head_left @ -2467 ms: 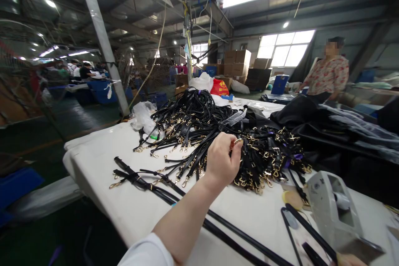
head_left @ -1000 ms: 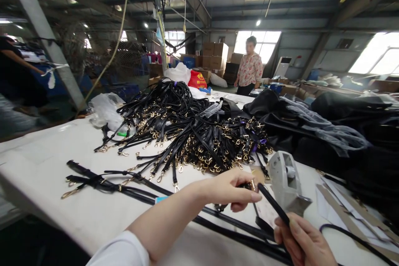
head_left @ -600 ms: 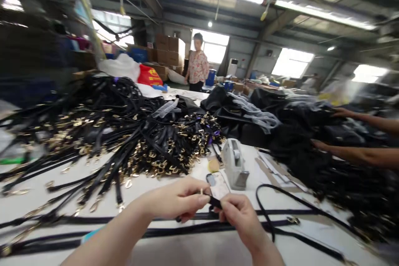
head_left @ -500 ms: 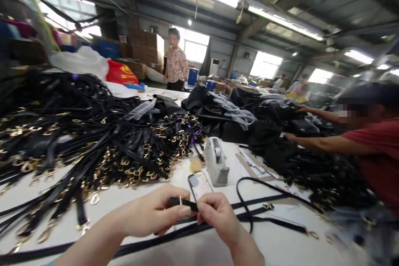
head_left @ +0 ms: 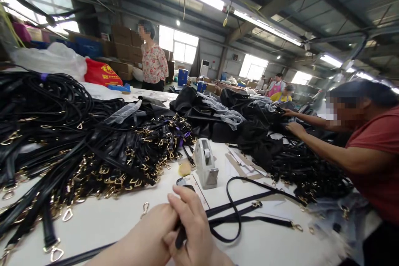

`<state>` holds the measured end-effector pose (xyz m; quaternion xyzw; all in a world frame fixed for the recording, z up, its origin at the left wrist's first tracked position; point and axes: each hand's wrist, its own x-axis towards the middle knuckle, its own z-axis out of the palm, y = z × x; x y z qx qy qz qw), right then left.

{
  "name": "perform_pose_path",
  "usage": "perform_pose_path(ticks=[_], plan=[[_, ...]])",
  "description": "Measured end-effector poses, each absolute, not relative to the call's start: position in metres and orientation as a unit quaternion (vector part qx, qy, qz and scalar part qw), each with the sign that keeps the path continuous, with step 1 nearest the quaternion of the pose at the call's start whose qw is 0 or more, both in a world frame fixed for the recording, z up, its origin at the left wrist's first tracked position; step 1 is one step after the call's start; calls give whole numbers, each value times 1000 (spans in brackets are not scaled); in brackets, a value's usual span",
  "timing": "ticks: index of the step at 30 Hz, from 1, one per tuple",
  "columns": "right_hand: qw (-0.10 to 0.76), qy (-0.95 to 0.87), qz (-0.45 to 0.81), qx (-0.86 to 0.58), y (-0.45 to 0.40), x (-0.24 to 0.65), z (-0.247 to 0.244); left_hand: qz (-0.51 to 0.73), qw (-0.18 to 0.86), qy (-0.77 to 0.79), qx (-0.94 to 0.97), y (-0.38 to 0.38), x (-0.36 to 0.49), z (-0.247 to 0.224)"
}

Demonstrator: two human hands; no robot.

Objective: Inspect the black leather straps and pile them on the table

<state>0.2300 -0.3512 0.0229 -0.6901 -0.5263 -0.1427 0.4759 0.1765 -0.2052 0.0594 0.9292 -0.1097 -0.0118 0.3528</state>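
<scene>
My left hand (head_left: 156, 228) and my right hand (head_left: 190, 220) are pressed together at the bottom centre, both closed round a black strap (head_left: 181, 237). A dark end of the strap sticks out between them. The fingers of my right hand lie over my left hand and hide most of its fingers. A gold clasp (head_left: 145, 208) shows just beyond my left wrist. Behind my hands lies a phone (head_left: 198, 189), partly covered by my fingers. Another black strap (head_left: 238, 216) curls on the table to the right of my right hand.
Black straps with gold clasps (head_left: 124, 153) are heaped at the left. A tape dispenser (head_left: 206, 164) stands beyond the phone, beside a yellow round item (head_left: 184, 169). Black bags (head_left: 224, 129) are piled behind. A person in red (head_left: 370, 145) reaches in from the right; another person (head_left: 153, 62) stands behind.
My hands have come together, with my right hand now over my left, where before they pinched the strap side by side. The view has turned slightly right. The person behind has turned.
</scene>
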Motion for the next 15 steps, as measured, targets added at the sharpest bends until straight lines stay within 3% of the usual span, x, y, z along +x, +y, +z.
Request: perform_pose_path(ticks=[5,10,15], plan=[[557,-488,-150,-655,-358,229,25,2,415,-115,903,-210,174,69],[668,-311,-198,-647,-374,235,22,55,355,-43,932,-199,186,69],[805,-150,-102,-564,-371,250,18,73,348,-25,934,-191,188,68]])
